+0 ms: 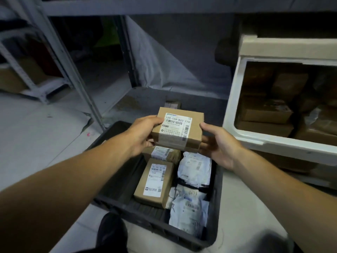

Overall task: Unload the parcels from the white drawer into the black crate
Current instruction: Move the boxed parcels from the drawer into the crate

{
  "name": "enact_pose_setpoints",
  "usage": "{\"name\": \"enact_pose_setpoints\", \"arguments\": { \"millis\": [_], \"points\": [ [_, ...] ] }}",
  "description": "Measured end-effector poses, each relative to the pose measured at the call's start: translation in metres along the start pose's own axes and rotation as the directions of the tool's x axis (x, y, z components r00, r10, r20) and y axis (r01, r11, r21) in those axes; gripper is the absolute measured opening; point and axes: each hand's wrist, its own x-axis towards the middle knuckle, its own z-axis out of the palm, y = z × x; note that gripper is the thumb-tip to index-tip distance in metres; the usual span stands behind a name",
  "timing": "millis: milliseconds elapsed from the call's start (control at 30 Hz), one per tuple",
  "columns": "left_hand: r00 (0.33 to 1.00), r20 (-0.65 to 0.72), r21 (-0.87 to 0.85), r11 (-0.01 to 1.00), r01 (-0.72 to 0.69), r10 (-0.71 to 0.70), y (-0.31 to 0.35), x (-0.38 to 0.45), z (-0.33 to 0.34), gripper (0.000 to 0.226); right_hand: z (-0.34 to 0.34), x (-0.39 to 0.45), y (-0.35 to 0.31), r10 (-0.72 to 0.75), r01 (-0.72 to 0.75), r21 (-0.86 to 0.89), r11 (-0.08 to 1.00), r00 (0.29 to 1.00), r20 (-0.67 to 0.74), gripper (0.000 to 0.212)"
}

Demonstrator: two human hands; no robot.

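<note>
Parcel storeroom — metal shelving (60,52), labelled parcels (155,181)

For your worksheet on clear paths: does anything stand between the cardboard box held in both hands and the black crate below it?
Nothing visible does. The cardboard box, held by the left hand and right hand, hangs directly above the black crate. Parcels already fill the crate's right and middle; its left side shows bare floor.

One head-worn wide-angle camera looks forward and steeply down from close above the black crate (113,198) on the floor, its near edge toward the wearer (the white drawer (273,141) fills the right edge). No second view.
</note>
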Motion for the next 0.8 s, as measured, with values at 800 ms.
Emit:
{"name": "enact_pose_setpoints", "arguments": {
  "millis": [800],
  "points": [
    [0.964, -0.148, -0.044, 0.975, 0.219, -0.223, -0.128, 0.174, -0.037, 0.013, 0.033, 0.185, 0.11, 0.239, -0.23, 0.079, 0.97, 0.962, -0.132, 0.019]
  ]
}}
